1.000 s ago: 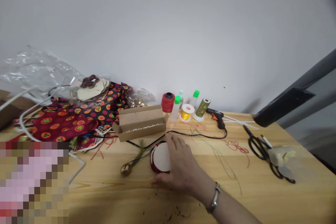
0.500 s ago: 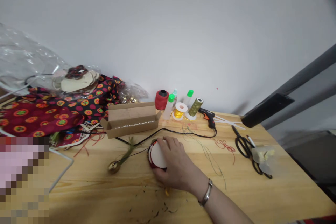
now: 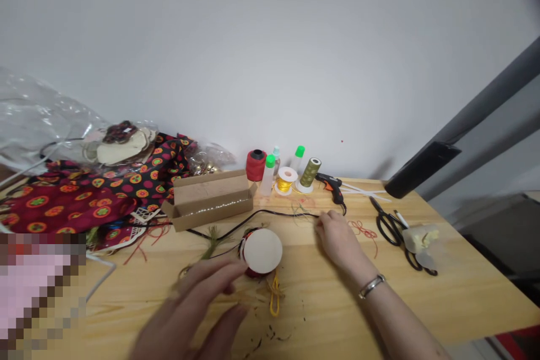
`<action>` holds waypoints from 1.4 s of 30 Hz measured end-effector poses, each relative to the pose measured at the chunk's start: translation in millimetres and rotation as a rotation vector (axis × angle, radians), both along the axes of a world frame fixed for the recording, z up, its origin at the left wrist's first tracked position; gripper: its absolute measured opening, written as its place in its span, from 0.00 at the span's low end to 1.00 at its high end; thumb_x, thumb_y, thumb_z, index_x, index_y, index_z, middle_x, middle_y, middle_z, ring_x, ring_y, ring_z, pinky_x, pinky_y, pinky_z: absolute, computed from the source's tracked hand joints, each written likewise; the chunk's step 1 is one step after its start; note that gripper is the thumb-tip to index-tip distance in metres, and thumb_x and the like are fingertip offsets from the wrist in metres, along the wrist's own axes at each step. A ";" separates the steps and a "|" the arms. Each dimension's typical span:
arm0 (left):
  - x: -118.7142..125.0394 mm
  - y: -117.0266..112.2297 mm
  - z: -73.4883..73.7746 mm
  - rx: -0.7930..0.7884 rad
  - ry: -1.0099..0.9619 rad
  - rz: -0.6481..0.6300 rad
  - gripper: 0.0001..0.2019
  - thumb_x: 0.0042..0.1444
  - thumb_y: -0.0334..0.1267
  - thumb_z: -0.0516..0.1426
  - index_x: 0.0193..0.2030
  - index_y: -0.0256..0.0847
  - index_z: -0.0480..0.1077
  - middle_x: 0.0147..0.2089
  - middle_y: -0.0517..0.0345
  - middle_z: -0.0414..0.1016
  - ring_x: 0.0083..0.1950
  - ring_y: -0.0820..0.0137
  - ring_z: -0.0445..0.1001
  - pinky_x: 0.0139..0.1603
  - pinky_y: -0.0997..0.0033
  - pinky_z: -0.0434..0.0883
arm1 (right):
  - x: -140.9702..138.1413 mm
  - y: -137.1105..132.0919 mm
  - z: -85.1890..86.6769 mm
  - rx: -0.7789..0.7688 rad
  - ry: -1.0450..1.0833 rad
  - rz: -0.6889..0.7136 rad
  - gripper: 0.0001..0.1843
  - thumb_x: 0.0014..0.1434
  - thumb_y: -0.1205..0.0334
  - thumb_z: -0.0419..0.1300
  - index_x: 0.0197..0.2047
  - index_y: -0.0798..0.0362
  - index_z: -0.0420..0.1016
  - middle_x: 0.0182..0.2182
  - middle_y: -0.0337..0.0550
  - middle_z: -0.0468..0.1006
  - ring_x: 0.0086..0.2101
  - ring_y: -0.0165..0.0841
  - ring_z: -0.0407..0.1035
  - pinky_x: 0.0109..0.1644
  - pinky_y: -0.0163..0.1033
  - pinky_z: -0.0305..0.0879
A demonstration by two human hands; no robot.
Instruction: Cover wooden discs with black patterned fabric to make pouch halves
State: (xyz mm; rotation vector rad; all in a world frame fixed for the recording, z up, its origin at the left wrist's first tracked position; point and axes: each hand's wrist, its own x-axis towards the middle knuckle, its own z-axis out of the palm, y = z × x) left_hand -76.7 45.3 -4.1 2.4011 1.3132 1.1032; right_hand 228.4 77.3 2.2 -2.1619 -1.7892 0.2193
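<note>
A round white disc (image 3: 262, 250) edged in red cloth lies on the wooden table (image 3: 455, 292), with a yellow cord loop (image 3: 274, 293) just in front of it. My left hand (image 3: 198, 306), smeared by motion, hovers low at the front left of the disc with fingers stretched out and nothing in it. My right hand (image 3: 340, 239) rests on the table to the right of the disc. Its fingertips are drawn together on thin green threads (image 3: 310, 216) beside the black cord (image 3: 270, 212). What they pinch is too fine to make out.
A cardboard box (image 3: 211, 199) stands behind the disc, with patterned red fabric (image 3: 80, 197) and a plastic bag (image 3: 37, 124) to its left. Thread spools (image 3: 310, 171), glue bottles (image 3: 268, 174) and a glue gun (image 3: 333, 185) line the wall. Black scissors (image 3: 390, 225) and red thread (image 3: 363, 232) lie right.
My right hand has left the disc and moved right to the threads by the cord. My left hand has come into view at the front. The yellow cord loop now shows.
</note>
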 end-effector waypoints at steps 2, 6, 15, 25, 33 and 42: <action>12.6 8.2 -6.8 0.026 0.090 -0.094 0.24 0.58 0.43 0.54 0.61 0.48 0.59 0.57 0.52 0.69 0.53 0.62 0.71 0.48 0.64 0.75 | 3.6 -0.2 2.5 0.000 0.070 0.012 0.10 0.54 0.74 0.51 0.26 0.55 0.68 0.31 0.51 0.73 0.36 0.39 0.66 0.43 0.43 0.61; 29.3 12.8 -31.6 0.066 0.190 -0.074 0.28 0.58 0.37 0.53 0.65 0.42 0.51 0.61 0.44 0.65 0.60 0.56 0.66 0.54 0.54 0.72 | 17.0 -3.0 37.9 0.027 0.244 0.004 0.08 0.58 0.68 0.49 0.29 0.53 0.65 0.25 0.42 0.73 0.26 0.32 0.66 0.31 0.37 0.62; 40.5 12.0 -54.5 0.077 0.187 -0.021 0.33 0.59 0.37 0.52 0.69 0.43 0.43 0.68 0.39 0.52 0.65 0.50 0.59 0.55 0.48 0.69 | 41.9 -4.2 161.4 0.506 0.879 0.103 0.09 0.57 0.58 0.61 0.30 0.53 0.67 0.28 0.42 0.78 0.26 0.27 0.73 0.29 0.31 0.69; 39.2 13.7 -59.8 0.087 0.203 -0.025 0.30 0.59 0.36 0.51 0.67 0.39 0.47 0.66 0.38 0.57 0.64 0.53 0.62 0.55 0.49 0.70 | 66.3 9.4 95.6 -0.030 0.260 -0.089 0.12 0.57 0.66 0.55 0.43 0.55 0.75 0.23 0.42 0.77 0.27 0.34 0.71 0.32 0.37 0.65; 36.2 12.3 -59.7 0.105 0.224 -0.034 0.29 0.59 0.35 0.51 0.66 0.38 0.49 0.66 0.38 0.58 0.64 0.54 0.62 0.54 0.52 0.72 | 71.5 -32.7 12.2 -0.123 0.089 -0.134 0.06 0.55 0.68 0.54 0.30 0.57 0.72 0.32 0.49 0.73 0.33 0.37 0.68 0.38 0.39 0.59; 35.6 13.6 -61.6 0.121 0.229 -0.015 0.30 0.58 0.34 0.52 0.67 0.38 0.50 0.65 0.40 0.59 0.63 0.55 0.63 0.54 0.54 0.72 | 44.8 -78.7 98.5 -0.076 0.648 0.324 0.11 0.60 0.58 0.55 0.27 0.53 0.67 0.22 0.35 0.65 0.24 0.28 0.59 0.28 0.32 0.57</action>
